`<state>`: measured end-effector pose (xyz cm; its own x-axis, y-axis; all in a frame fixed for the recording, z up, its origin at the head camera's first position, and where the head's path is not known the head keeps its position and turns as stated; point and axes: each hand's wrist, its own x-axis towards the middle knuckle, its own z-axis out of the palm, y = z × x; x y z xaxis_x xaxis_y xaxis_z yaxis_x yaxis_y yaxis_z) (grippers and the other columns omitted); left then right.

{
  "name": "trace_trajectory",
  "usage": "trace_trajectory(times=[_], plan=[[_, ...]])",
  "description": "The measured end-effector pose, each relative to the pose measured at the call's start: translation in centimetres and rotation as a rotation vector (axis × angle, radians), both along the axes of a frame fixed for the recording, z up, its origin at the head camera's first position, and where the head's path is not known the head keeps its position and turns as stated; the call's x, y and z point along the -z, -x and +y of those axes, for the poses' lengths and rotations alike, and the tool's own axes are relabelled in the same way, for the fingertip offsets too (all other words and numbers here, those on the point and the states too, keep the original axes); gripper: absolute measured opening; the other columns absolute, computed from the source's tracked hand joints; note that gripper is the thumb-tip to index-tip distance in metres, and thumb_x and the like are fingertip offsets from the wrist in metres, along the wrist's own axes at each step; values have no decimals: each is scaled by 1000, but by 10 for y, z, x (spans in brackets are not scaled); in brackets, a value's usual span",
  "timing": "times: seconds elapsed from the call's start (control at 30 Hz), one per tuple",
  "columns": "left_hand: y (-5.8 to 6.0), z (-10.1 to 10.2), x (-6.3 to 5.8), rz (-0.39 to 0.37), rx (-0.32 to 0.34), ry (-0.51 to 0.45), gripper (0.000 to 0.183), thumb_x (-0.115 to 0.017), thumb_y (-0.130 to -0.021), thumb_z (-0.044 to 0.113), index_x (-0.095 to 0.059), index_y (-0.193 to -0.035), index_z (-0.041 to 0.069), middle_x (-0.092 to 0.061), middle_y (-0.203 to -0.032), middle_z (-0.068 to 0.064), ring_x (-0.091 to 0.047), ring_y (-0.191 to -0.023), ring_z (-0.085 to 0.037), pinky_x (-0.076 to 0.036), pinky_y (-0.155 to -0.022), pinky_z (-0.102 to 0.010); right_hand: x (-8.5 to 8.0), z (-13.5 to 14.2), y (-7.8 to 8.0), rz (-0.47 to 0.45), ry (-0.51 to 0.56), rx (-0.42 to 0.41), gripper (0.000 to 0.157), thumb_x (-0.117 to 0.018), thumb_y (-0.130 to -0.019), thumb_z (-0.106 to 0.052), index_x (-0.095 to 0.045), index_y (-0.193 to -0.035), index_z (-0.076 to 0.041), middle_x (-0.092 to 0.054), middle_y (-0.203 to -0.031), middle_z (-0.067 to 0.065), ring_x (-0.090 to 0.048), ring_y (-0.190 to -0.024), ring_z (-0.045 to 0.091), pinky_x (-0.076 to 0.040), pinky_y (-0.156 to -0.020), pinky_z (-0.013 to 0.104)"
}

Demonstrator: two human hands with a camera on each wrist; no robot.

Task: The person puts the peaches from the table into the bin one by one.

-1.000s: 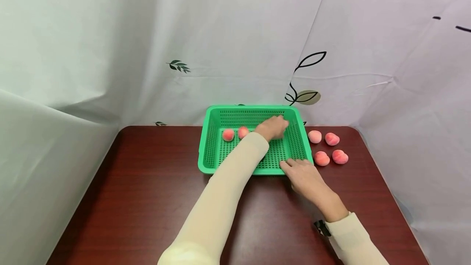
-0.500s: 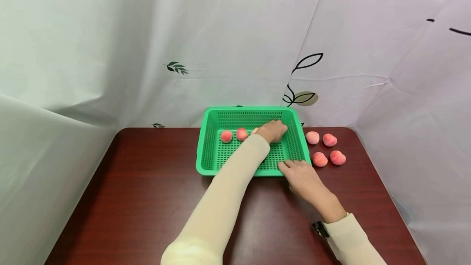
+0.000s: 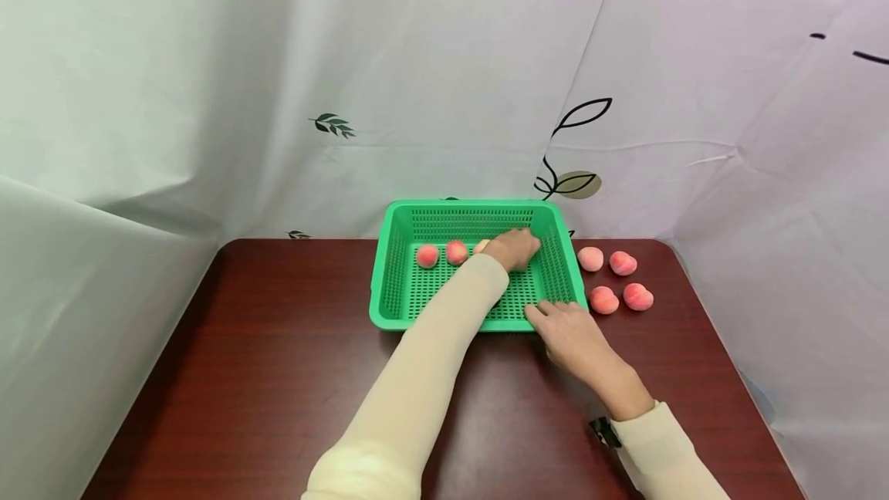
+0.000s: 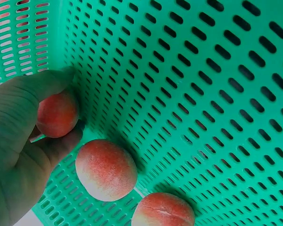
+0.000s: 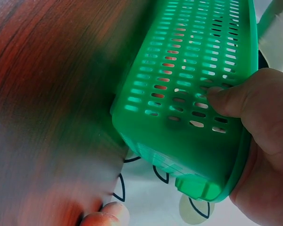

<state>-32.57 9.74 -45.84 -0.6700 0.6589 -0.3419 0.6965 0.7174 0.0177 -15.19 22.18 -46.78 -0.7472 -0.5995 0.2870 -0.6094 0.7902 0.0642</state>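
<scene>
A green perforated plastic basket (image 3: 396,315) stands at the back of the table. Inside it, my left hand (image 3: 514,248) reaches to the far right part. In the left wrist view that hand pinches a red peach (image 4: 58,114) between thumb and fingers, close to the basket wall. Two other peaches lie beside it, a nearer peach (image 4: 106,170) and one more peach (image 4: 163,210). The head view shows a row with a leftmost peach (image 3: 427,256) and a middle peach (image 3: 456,252). My right hand (image 3: 572,334) grips the basket's front right rim, thumb on the outer wall.
Several loose peaches (image 3: 604,300) sit on the dark red-brown table (image 3: 278,361) just right of the basket. A white curtain (image 3: 430,83) with leaf prints hangs behind the table and at both sides. My left sleeve (image 3: 417,376) crosses the basket's front rim.
My left hand has come slightly lower inside the basket, and part of a third peach now shows beside it. The right hand stays on the rim. The view has shifted a little.
</scene>
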Motion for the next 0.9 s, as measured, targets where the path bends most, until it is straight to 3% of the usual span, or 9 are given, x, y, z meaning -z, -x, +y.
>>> trace_trajectory(times=[0.23, 0.43, 0.9], plan=[[1, -3, -1, -3, -13, 7, 23, -54, -107, 11, -61, -128, 17, -57, -141, -9, -59, -125, -23, -48, -97, -31, -1, -1, 1, -16, 0, 5, 29, -70, -75, 6, -51, -88, -10, -57, -77, 5, -60, -68, 28, -44, -61, 39], [1, -5, 0, 12, -8, -1, 36, -53, -108, 14, -55, -143, 16, -49, -152, -14, -51, -140, -28, -44, -113, -37, 0, 0, 0, -28, 14, 3, 27, -67, -73, 6, -51, -88, -10, -58, -78, 6, -62, -69, 30, -47, -62, 42], [-4, -4, -1, 25, -51, 3, 53, -62, -104, 23, -46, -154, 18, -41, -160, -14, -44, -146, -31, -44, -115, -40, 1, 0, -1, -25, 4, 13, 26, -68, -76, 6, -52, -89, -10, -57, -78, 5, -61, -68, 28, -46, -61, 41]])
